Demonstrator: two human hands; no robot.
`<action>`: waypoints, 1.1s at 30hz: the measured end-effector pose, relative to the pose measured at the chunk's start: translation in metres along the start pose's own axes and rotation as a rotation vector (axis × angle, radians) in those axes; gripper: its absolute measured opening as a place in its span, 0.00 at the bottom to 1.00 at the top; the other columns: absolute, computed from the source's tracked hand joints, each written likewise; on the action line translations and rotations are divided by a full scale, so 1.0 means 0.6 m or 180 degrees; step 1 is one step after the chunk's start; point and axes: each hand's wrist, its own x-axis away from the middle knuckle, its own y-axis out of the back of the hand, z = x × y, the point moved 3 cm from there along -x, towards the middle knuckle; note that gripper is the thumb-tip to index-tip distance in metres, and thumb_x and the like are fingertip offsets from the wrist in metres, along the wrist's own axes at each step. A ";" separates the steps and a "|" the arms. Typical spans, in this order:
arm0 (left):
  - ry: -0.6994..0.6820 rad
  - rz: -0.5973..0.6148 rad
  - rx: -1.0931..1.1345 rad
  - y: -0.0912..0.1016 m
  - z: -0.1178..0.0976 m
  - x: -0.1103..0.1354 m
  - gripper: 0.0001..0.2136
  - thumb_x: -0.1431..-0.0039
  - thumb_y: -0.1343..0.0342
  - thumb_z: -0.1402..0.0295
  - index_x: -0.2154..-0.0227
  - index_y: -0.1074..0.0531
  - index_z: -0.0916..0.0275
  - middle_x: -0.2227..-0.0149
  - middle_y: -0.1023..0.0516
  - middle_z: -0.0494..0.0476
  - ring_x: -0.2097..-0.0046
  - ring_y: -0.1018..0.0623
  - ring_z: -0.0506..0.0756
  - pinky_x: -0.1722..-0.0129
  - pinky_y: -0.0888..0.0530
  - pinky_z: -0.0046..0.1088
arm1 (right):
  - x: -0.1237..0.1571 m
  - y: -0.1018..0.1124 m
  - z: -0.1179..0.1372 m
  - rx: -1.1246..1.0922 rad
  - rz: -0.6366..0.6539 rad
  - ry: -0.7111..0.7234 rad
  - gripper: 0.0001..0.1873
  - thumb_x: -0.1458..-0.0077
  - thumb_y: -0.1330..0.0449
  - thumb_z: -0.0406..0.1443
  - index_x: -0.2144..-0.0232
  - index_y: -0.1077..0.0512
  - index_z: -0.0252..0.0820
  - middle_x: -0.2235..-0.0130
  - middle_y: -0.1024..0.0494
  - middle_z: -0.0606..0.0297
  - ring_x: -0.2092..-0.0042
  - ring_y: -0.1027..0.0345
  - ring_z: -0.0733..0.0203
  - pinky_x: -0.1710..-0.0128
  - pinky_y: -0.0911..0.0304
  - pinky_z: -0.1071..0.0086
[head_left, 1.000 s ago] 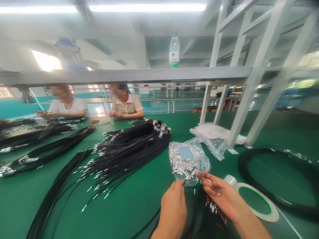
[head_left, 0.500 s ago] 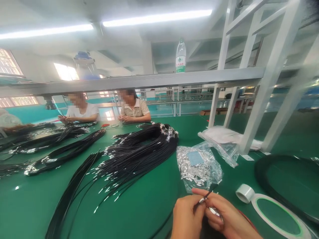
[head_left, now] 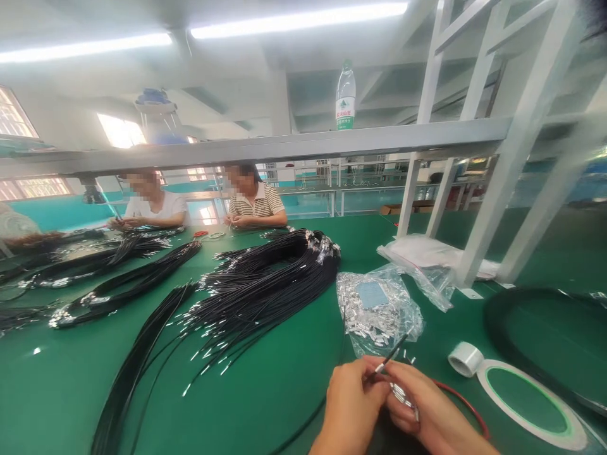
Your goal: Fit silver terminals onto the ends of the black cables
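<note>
Low at the centre right, my left hand [head_left: 349, 399] pinches a thin black cord [head_left: 394, 349] whose end points up and to the right. A small silver metal sleeve [head_left: 379, 368] sits around the cord between my hands. My right hand [head_left: 422, 398] is closed against the same cord, and several more silver sleeves [head_left: 402, 395] show in its curled fingers. Just beyond my hands lies a clear plastic bag [head_left: 379, 309] full of such metal sleeves, with a blue-grey label [head_left: 372, 294]. The fingertips partly hide one another.
A big bundle of black cords [head_left: 284, 278] with metal tips lies beyond my left hand; more bundles [head_left: 142, 354] lie left. At right are a tape roll [head_left: 465, 359], a large tape ring [head_left: 531, 404] and metal shelf posts [head_left: 497, 183]. Two people [head_left: 256, 205] sit opposite.
More of the black cord's end now sticks out above my fingers, with the sleeve around it. My hands have shifted slightly, and more of a red cord shows beside my right hand.
</note>
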 end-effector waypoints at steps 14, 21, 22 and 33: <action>0.0351 -0.0511 -0.0120 0.013 0.004 -0.006 0.05 0.44 0.48 0.73 0.72 0.28 0.64 0.76 0.26 0.50 0.73 0.29 0.50 0.73 0.38 0.23 | -0.010 -0.001 0.001 0.0859 0.0121 0.0212 0.33 0.67 0.30 0.60 0.79 0.31 0.36 0.88 0.49 0.77 0.85 0.65 0.76 0.83 0.70 0.73; -0.0293 -0.0457 -0.0859 0.015 -0.007 0.002 0.13 0.34 0.56 0.66 0.56 0.27 0.54 0.67 0.21 0.52 0.66 0.23 0.53 0.68 0.36 0.24 | -0.004 0.037 0.059 0.0027 -0.0685 0.0966 0.33 0.70 0.26 0.55 0.71 0.32 0.38 0.83 0.45 0.77 0.83 0.64 0.77 0.83 0.68 0.76; -0.0335 -0.0406 -0.0999 0.015 -0.007 0.002 0.14 0.33 0.58 0.66 0.57 0.26 0.53 0.66 0.20 0.52 0.64 0.22 0.53 0.67 0.35 0.24 | 0.000 0.045 0.070 -0.0079 -0.0773 0.1121 0.32 0.69 0.25 0.54 0.70 0.32 0.38 0.82 0.47 0.78 0.83 0.64 0.77 0.83 0.67 0.76; -0.0216 -0.0075 -0.1845 0.012 -0.012 0.001 0.16 0.33 0.59 0.69 0.56 0.26 0.51 0.64 0.20 0.53 0.60 0.21 0.55 0.67 0.35 0.23 | 0.015 0.051 0.100 0.0073 -0.1066 0.1364 0.34 0.69 0.26 0.55 0.70 0.33 0.39 0.83 0.50 0.78 0.82 0.64 0.74 0.83 0.66 0.75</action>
